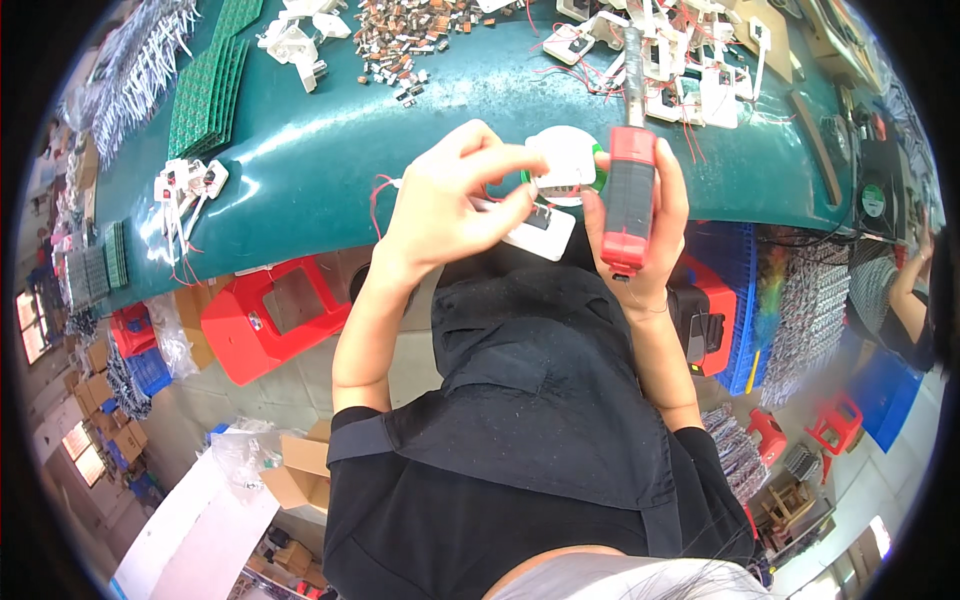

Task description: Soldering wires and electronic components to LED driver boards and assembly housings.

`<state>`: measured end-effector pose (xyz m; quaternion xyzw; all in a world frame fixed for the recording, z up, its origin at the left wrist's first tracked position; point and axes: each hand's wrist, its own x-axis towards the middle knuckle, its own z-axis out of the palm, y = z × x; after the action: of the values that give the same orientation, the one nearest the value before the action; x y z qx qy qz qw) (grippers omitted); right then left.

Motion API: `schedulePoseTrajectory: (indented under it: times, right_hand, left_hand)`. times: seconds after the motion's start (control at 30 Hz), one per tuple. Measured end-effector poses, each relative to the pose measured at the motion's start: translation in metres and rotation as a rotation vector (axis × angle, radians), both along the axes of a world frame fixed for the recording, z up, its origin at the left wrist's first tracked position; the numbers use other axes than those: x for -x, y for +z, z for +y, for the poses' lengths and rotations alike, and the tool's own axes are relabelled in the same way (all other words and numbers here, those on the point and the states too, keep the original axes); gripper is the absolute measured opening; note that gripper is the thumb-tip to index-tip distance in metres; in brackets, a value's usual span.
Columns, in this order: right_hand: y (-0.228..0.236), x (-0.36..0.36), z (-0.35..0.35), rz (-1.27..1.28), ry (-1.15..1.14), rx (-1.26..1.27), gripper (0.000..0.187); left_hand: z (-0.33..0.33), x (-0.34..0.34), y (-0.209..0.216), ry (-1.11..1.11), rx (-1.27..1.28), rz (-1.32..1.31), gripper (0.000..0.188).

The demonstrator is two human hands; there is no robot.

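Note:
My left hand [455,200] is closed round a white plastic casing [545,236] with a dark insert, its thumb and forefinger bent toward a white round piece with a green rim [562,158]. A thin red wire [376,200] sticks out beside this hand. My right hand [668,225] grips a red and black handheld tool [630,195], whose long dark shaft points away toward the far side of the table. The right thumb lies close to the green rim; whether it touches is unclear.
The green-topped table [300,190] carries a pile of small metal parts [410,40], white casings with red wires [690,80], green circuit boards [208,100] and bundled wires [135,70]. Red plastic stools [235,335] and a blue crate [735,290] stand below its near edge.

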<state>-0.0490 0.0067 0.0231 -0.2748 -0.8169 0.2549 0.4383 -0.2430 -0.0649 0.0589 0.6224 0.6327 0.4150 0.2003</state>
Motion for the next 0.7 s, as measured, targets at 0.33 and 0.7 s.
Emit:
schedulePoseTrajectory:
  times: [0.33,0.7]
  right_hand:
    - [0.002,-0.008,0.001,0.003,0.064,-0.028,0.07]
    - [0.013,-0.003,-0.002,0.26,0.038,0.215,0.074]
  left_hand:
    - [-0.008,-0.004,-0.002,0.16,-0.146,0.089,0.048]
    - [-0.007,-0.011,-0.014,0.144,-0.318,-0.143,0.053]
